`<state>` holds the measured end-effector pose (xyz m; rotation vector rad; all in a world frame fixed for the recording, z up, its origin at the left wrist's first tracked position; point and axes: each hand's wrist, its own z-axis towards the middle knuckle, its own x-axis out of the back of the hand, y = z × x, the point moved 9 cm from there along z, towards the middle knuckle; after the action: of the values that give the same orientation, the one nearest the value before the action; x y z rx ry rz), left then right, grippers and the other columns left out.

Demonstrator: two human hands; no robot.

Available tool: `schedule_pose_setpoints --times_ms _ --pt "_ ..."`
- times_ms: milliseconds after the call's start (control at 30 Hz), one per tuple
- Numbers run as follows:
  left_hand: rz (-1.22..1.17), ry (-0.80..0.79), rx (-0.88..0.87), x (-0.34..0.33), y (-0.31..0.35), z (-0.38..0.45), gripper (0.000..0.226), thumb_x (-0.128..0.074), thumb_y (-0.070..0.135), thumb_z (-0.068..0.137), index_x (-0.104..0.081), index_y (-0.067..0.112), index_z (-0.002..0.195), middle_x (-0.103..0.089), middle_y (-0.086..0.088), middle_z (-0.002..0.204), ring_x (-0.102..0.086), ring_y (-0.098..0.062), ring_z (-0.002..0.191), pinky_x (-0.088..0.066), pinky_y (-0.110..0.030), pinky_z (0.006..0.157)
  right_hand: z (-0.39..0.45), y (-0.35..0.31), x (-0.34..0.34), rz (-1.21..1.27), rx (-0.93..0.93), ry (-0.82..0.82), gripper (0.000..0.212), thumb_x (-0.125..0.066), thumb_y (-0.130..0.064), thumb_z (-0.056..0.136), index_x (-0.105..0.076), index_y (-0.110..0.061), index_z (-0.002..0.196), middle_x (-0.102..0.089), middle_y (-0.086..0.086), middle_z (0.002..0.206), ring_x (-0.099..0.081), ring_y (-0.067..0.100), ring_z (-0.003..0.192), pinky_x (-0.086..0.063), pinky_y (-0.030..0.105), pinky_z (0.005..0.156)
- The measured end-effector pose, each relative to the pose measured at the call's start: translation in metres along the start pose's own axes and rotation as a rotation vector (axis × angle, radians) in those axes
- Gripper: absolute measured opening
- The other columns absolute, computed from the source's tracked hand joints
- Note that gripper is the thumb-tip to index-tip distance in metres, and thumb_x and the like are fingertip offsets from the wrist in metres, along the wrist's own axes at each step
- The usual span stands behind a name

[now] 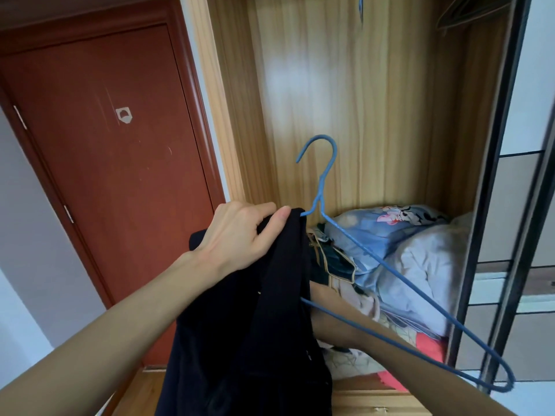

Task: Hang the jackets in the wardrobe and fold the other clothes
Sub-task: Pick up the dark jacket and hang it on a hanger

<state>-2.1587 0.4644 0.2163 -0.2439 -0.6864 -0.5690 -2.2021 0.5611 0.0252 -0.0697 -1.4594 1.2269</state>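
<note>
Head view, facing an open wardrobe [375,100] of light wood that fills the centre and upper right of the frame. The left hand [240,235], at centre, pinches the shoulder of a black jacket [255,340] between curled fingers and thumb; the garment hangs down from the grip to the lower edge of the frame. A blue wire hanger [322,187] has one end tucked into the jacket just beside the thumb, its hook standing upright at centre and its other arm running down to the lower right. The right forearm [390,349] crosses from the lower right and passes behind the jacket; the right hand is hidden, so its grip cannot be told. Folded bedding [405,253] lies piled on the wardrobe floor at centre right. A red-brown door [105,175] occupies the left.
</note>
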Motion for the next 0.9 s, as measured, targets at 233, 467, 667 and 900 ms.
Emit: schedule_pose_setpoints --times_ms 233,467,667,900 --pt "0.068 0.013 0.041 0.013 -0.012 -0.018 0.067 -0.024 0.061 0.106 -0.038 0.016 0.059 -0.029 0.002 0.043 -0.035 -0.023 0.04 -0.023 -0.029 0.048 -0.001 0.039 0.007 -0.339 -0.246 0.208 0.059 -0.072 -0.037 0.088 -0.037 -0.029 0.134 -0.053 -0.005 0.12 -0.062 0.024 0.104 -0.049 0.04 0.075" --pt "0.105 0.081 0.086 0.033 -0.027 -0.044 0.048 -0.031 0.058 0.106 -0.022 0.039 0.063 -0.024 0.008 0.043 -0.028 -0.016 0.037 -0.019 -0.024 0.047 -0.011 0.04 0.052 -0.365 -0.092 0.389 0.033 -0.072 -0.023 0.09 -0.045 -0.032 0.106 -0.049 -0.012 0.105 -0.054 0.02 0.103 -0.048 0.04 0.079" --pt "0.155 0.072 0.14 0.048 -0.048 -0.054 0.049 -0.033 0.053 0.104 -0.037 0.021 0.068 -0.031 0.006 0.043 -0.033 -0.016 0.039 -0.024 -0.026 0.047 -0.015 0.027 0.087 -0.389 -0.065 0.52 0.018 -0.063 -0.029 0.101 -0.067 -0.025 0.119 -0.073 -0.001 0.108 -0.066 0.023 0.102 -0.043 0.035 0.075" --pt "0.193 0.022 0.096 0.054 -0.069 -0.075 0.055 -0.02 0.06 0.108 -0.036 0.021 0.074 -0.033 0.005 0.044 -0.037 -0.022 0.036 -0.023 -0.027 0.046 -0.001 0.007 0.136 -0.511 0.131 0.361 0.025 -0.041 -0.055 0.103 -0.051 -0.033 0.108 -0.061 -0.009 0.097 -0.062 0.018 0.091 -0.053 0.048 0.082"
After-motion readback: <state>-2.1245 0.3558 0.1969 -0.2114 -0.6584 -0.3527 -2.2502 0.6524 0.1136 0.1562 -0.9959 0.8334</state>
